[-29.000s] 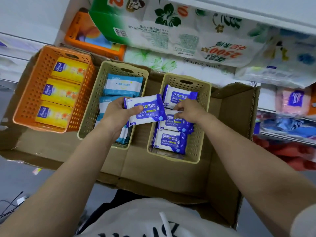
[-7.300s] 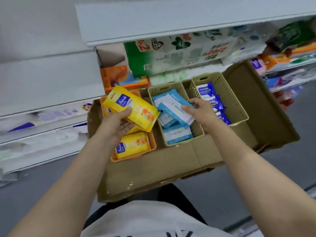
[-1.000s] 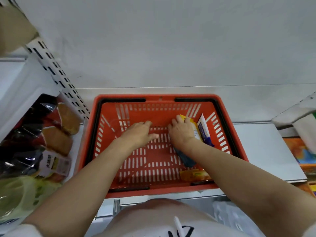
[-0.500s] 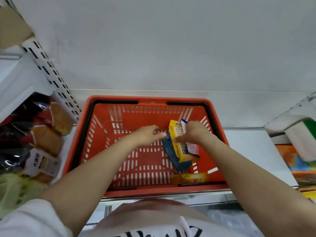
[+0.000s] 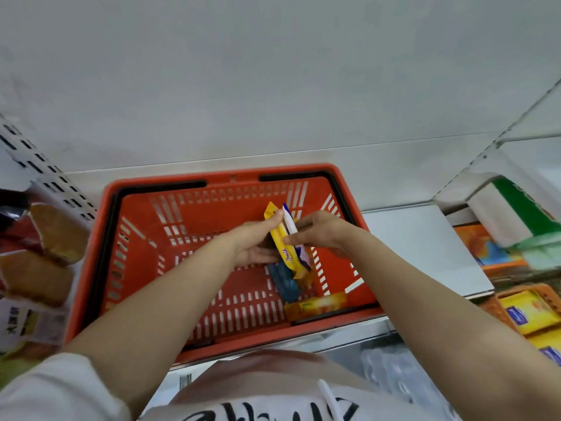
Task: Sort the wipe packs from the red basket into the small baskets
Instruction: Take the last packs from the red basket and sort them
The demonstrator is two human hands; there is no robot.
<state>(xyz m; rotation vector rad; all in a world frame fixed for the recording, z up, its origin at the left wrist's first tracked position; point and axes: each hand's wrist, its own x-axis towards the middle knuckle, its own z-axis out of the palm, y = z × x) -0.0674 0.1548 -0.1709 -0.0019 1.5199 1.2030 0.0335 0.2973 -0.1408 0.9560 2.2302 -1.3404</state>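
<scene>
The red basket stands on a white shelf in front of me. Above its floor my left hand and my right hand hold a yellow wipe pack on edge between them. A white and purple wipe pack is pressed against it on the right-hand side, under my right fingers. A blue wipe pack lies in the basket just below the hands. Another yellow pack lies at the near right corner of the basket.
An orange small basket with yellow packs shows at the right edge, lower down. Packaged bread fills the shelf to the left. A white shelf board extends to the right of the red basket, with green-and-white packaging beyond.
Half a second ago only my right hand held the yellow and purple packs. My left hand has come across and now holds the yellow pack too, and both packs are lifted higher.
</scene>
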